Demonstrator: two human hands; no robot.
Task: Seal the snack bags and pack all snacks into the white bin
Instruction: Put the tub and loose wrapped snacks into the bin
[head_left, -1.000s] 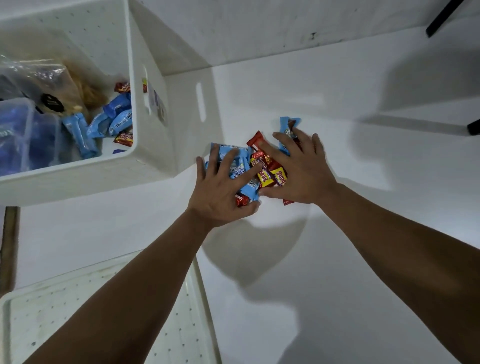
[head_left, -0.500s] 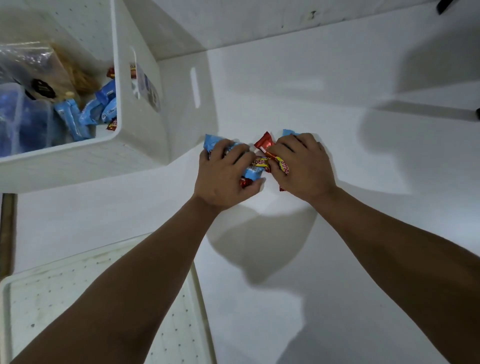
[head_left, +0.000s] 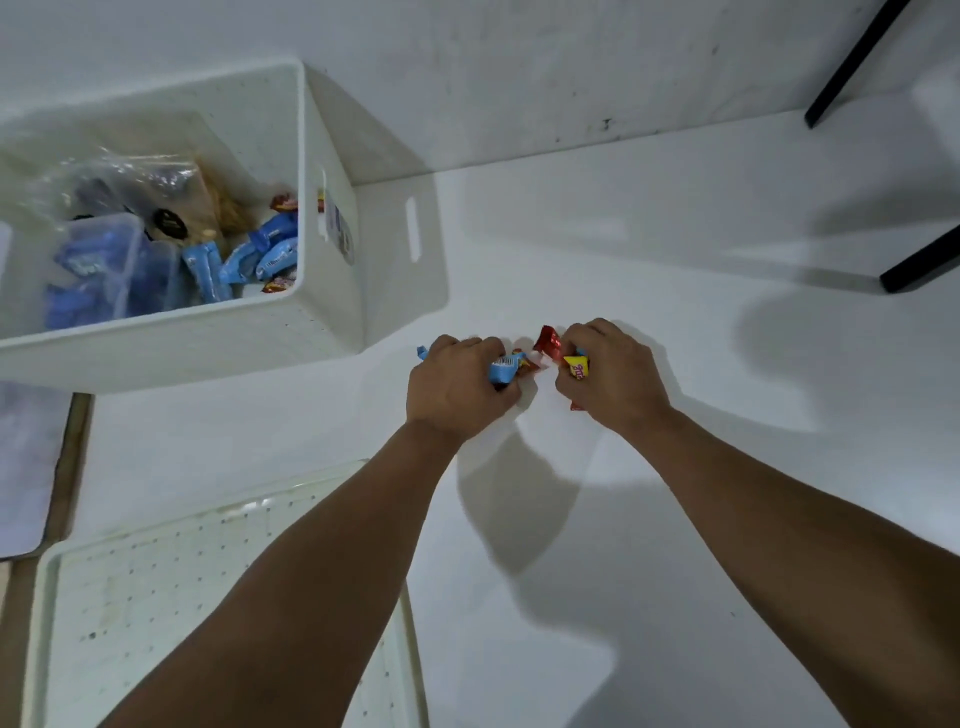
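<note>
- Hands first: our left hand (head_left: 457, 387) is curled round a clump of blue-wrapped snacks (head_left: 503, 370), and our right hand (head_left: 613, 376) is curled round red and yellow wrapped candies (head_left: 575, 367); the two fists sit just beside each other on the white tabletop (head_left: 675, 519), not touching.
- We see a blue wrapper tail sticking out of the left fist toward the left and another blue end poking out toward the right hand; a red foil wrapper (head_left: 548, 339) stands up from the right fist, pointing away from us. How the hidden pieces lie we cannot tell.
- We read the wrappers as thin, glossy, crinkled film with crimped ends.
- Our white bin (head_left: 208, 338) stands to the upper left, well apart from the hands, its long axis running roughly left to right; it is stiff, matte plastic with rounded corners and a slot handle in its right end wall.
- Inside it we see more blue packets (head_left: 270, 254), a few red ones, a clear plastic bag (head_left: 130, 182) and a translucent tub (head_left: 98, 265).
- We note a white perforated lid (head_left: 156, 597) lying flat at the lower left, under the left forearm.
- Bare tabletop lies between the fists and the bin, and wide to the right up to black legs (head_left: 919, 265) near the wall.
</note>
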